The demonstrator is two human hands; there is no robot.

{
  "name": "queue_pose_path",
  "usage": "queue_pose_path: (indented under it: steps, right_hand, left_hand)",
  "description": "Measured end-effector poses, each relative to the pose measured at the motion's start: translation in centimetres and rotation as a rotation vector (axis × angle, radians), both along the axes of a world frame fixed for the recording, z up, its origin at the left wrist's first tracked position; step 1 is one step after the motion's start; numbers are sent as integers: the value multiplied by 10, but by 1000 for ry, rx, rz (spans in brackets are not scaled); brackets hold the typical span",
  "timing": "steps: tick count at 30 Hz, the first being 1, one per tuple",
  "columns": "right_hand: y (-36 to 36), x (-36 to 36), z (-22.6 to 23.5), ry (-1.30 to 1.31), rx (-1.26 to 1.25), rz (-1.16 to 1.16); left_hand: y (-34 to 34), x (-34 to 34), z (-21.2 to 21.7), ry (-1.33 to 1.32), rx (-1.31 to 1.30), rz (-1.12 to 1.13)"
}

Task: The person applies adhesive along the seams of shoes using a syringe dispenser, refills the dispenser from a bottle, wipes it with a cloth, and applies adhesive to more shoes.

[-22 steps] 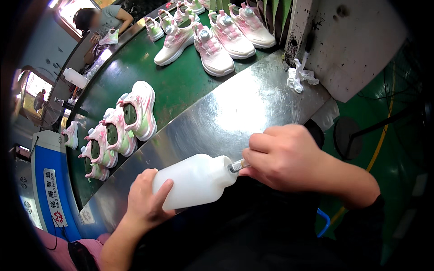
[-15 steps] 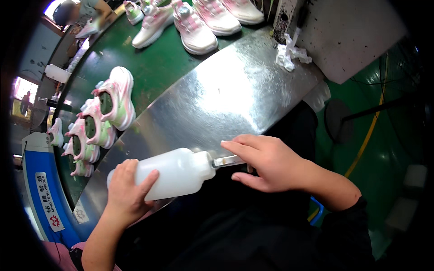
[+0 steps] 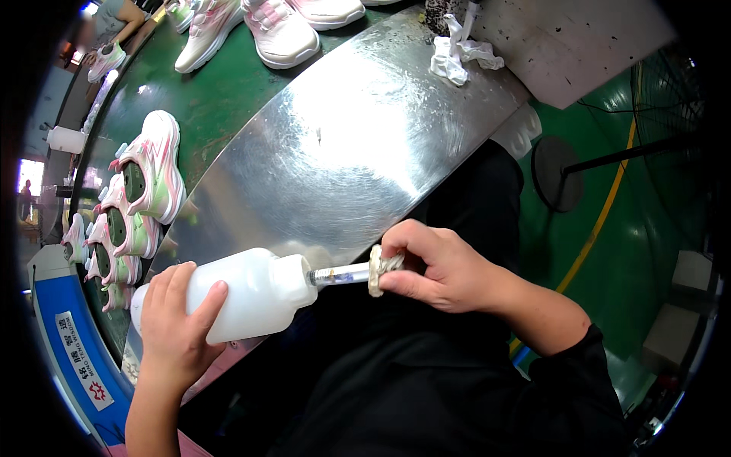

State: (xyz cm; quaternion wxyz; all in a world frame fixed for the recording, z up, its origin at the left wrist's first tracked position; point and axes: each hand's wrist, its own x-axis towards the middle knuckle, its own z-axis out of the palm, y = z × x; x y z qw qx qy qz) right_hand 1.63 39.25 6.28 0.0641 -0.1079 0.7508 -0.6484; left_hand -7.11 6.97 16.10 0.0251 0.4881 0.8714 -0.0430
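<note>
My left hand (image 3: 175,320) is wrapped round a translucent white plastic bottle (image 3: 244,293), which lies tilted on its side above the near edge of the metal table. The bottle's neck points right. From its mouth sticks a slim clear tube (image 3: 341,275) with dark markings, much like a syringe barrel. Its outer end carries a whitish, crusty collar (image 3: 376,270). Thumb and forefinger of my right hand (image 3: 457,266) pinch the tube at this collar. The part of the tube inside the bottle is hidden.
A shiny metal tabletop (image 3: 282,167) borders a green conveyor belt (image 3: 217,107) carrying several pink-and-white shoes (image 3: 156,164). A crumpled white cloth (image 3: 451,61) lies beside a grey box (image 3: 563,42). A round stand base (image 3: 554,174) is on the floor at right. Another person (image 3: 114,19) sits far left.
My right hand, open beside the tube before, has closed in a pinch on its collar. More of the tube shows outside the bottle. The whole view has shifted, with things appearing further left.
</note>
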Motion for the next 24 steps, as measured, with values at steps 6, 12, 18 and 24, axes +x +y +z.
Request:
queue_pose_path:
  steps: [6,12,18,24]
  right_hand:
    - [-1,5,-15,-255,-267,26]
    - [0,8,-27,-443,-583,60]
    - [-6,9,-42,-376,-543,72]
    - [-8,10,-43,-388,-537,91]
  left_hand:
    - [10,-4,10,-10,-62,31]
    - [18,-3,15,22,-90,11]
    - [25,-2,21,50,-215,-34]
    - [26,0,27,97,-268,-77]
